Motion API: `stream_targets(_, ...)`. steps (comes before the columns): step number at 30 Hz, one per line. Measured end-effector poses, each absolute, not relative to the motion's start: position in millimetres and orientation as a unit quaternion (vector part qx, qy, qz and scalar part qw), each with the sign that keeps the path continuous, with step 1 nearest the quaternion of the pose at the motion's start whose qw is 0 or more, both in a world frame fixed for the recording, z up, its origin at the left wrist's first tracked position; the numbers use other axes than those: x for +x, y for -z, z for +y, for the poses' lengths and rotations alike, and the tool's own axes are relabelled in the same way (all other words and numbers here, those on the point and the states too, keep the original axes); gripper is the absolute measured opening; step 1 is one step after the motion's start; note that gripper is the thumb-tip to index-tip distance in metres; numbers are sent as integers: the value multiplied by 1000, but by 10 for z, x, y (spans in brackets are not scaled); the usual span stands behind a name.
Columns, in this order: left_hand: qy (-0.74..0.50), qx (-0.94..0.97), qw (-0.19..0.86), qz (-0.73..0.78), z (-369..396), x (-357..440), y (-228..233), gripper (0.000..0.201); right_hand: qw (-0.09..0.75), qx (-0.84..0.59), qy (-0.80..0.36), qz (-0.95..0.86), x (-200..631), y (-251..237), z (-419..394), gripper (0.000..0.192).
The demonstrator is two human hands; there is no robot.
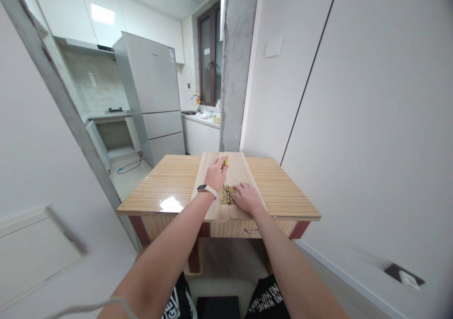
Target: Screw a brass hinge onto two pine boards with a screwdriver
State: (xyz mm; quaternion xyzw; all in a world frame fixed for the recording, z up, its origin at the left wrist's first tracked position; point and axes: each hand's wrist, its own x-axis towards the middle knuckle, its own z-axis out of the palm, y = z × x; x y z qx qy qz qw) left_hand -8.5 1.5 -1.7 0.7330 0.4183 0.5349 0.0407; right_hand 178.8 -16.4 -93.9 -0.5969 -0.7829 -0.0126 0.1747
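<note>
Two pale wooden boards (244,168) lie side by side on the table, with a seam between them. A brass hinge (227,195) lies spread open across that seam near the front. My left hand (215,172), with a band on its wrist, is closed around a small yellow-and-black object (224,163) above the boards, just beyond the hinge; its kind is too small to tell. My right hand (247,197) rests flat on the right board, its thumb side touching the hinge's right leaf.
The striped wooden table (170,177) has a front drawer (235,228) with a dark handle. White wall panels (354,121) stand close on the right. Beyond the table are a grey fridge (159,83), a sink counter (201,128) and a concrete column (237,69).
</note>
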Motion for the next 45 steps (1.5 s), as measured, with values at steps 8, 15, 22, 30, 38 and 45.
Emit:
stream_targets(8,-530,733,39,424,21,-82,18,42,160,-597,5,-786,1781,891,-203,47)
stream_targets(15,-520,741,36,423,-15,-102,-24,39,153,-599,-2,-786,1757,836,-234,46)
stream_targets(22,-514,743,28,428,-14,-101,-39,36,158,-599,12,-785,1746,847,-247,50)
stream_targets(30,-521,744,39,416,9,-94,-7,40,159,-598,9,-786,1747,850,-237,50)
stream_targets(38,-530,732,50,426,22,-78,-57,30,161,-602,5,-782,1757,873,-222,50)
stream_targets(45,-518,739,41,429,19,-77,-44,37,164,-597,5,-785,1764,871,-224,50)
